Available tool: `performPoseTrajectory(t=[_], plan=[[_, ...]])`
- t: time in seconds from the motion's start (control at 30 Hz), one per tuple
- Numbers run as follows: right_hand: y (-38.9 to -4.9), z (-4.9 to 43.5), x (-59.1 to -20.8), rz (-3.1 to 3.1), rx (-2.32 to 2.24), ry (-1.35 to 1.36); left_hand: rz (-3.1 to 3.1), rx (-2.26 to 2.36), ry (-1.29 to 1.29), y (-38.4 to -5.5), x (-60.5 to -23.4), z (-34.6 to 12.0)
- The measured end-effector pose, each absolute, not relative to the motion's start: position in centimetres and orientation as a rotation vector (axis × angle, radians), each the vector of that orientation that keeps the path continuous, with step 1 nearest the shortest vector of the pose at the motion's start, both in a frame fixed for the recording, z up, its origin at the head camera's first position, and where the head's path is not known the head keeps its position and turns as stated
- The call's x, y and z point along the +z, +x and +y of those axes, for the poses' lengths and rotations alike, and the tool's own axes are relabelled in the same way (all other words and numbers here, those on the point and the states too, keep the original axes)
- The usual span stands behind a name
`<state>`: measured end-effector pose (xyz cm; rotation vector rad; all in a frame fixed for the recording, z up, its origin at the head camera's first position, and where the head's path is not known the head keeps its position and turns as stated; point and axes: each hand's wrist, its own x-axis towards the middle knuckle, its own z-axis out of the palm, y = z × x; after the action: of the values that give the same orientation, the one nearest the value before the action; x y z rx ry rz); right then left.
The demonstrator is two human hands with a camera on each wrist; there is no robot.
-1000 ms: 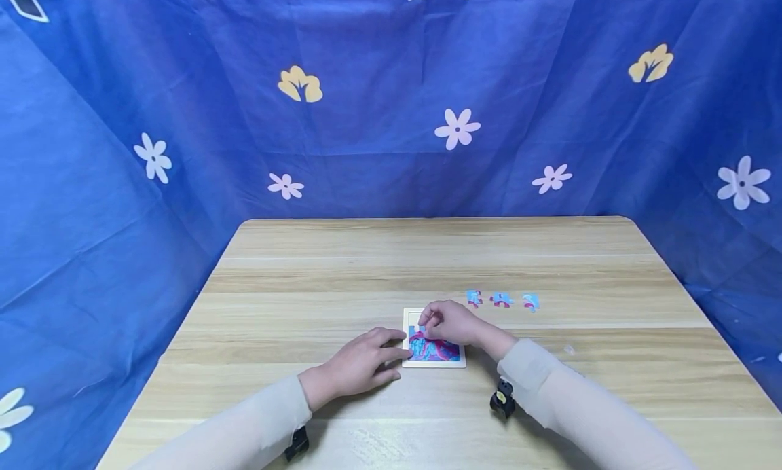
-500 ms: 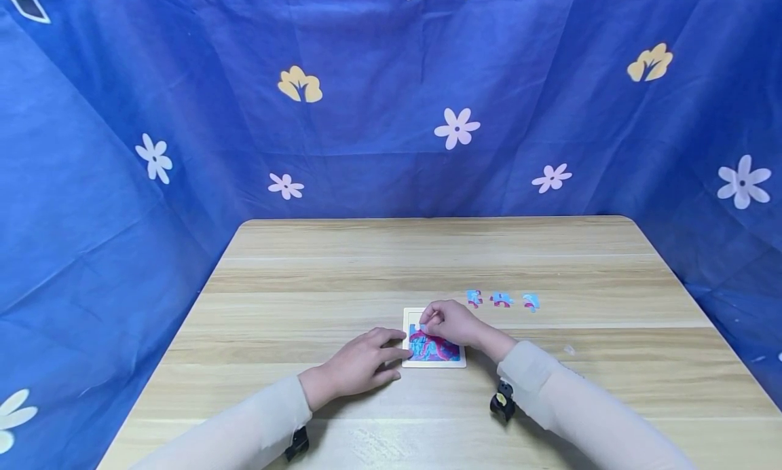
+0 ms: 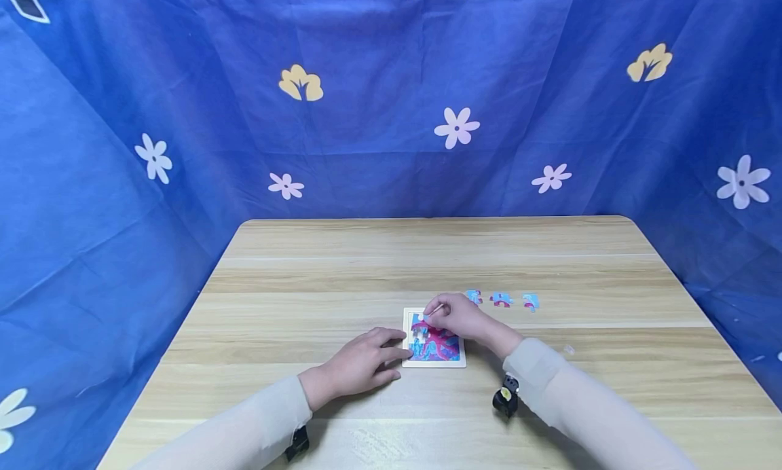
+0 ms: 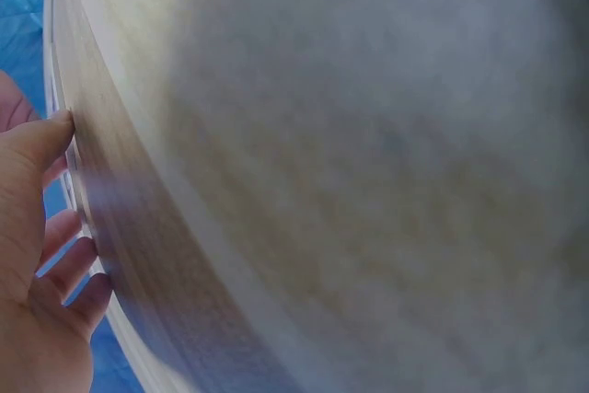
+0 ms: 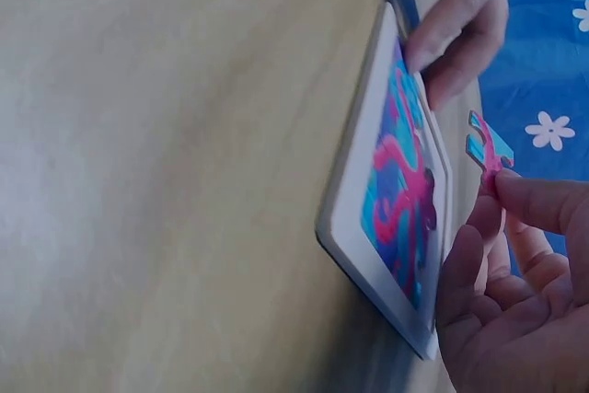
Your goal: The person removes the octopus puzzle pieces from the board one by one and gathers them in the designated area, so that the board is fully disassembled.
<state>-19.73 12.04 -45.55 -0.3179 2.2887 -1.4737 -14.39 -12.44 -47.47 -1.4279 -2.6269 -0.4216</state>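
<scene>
Right hand (image 3: pixel 457 316) has shifted farther out, pinching a jigsaw piece (image 5: pixel 490 145); left hand (image 3: pixel 363 363), fingers apart, touches puzzle frame (image 3: pixel 434 364). Slack pinch could drop the piece.

There are two hands (image 3: pixel 360 363) (image 3: pixel 459 315), one frame (image 3: pixel 434 365) and four loose puzzle pieces (image 3: pixel 474 296) (image 3: pixel 501 297) (image 3: pixel 531 300) (image 5: pixel 491 149).

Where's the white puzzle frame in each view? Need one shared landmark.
Head: white puzzle frame, below and slightly right of centre.
Left wrist: can't make it out.
Right wrist: frame right of centre, seen at a slant.
Shared landmark: left hand: head, below centre; left wrist, far left; right wrist, top right.
</scene>
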Motion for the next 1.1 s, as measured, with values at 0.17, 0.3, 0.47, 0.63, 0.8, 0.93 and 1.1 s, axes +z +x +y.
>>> performPoseTrajectory(t=[0.17,0.3,0.47,0.63,0.8,0.93,1.1], plan=[[-20.0,13.3,-45.1,2.258,-1.491,-0.338,-2.641,-0.418,-1.423,-14.3,-47.4,-12.4],[-20.1,14.6,-44.9,2.266,-1.479,-0.329,-2.669,-0.410,-1.412,-14.0,-47.3,-12.2],[-20.2,16.3,-44.9,2.271,-1.483,-0.281,-2.670,-0.399,-1.402,-13.8,-47.4,-12.1],[-20.2,18.0,-45.2,2.261,-1.518,-0.218,-2.677,-0.392,-1.389,-13.6,-47.7,-12.0],[-20.2,19.4,-45.5,2.270,-1.519,-0.214,-2.703,-0.391,-1.384,-13.6,-47.6,-12.1],[-20.1,20.2,-45.4,2.313,-1.464,-0.244,-2.696,-0.386,-1.386,-13.7,-47.6,-12.1],[-20.0,20.9,-45.5,2.356,-1.385,-0.256,-2.697,-0.389,-1.386,-13.7,-47.6,-12.1]])
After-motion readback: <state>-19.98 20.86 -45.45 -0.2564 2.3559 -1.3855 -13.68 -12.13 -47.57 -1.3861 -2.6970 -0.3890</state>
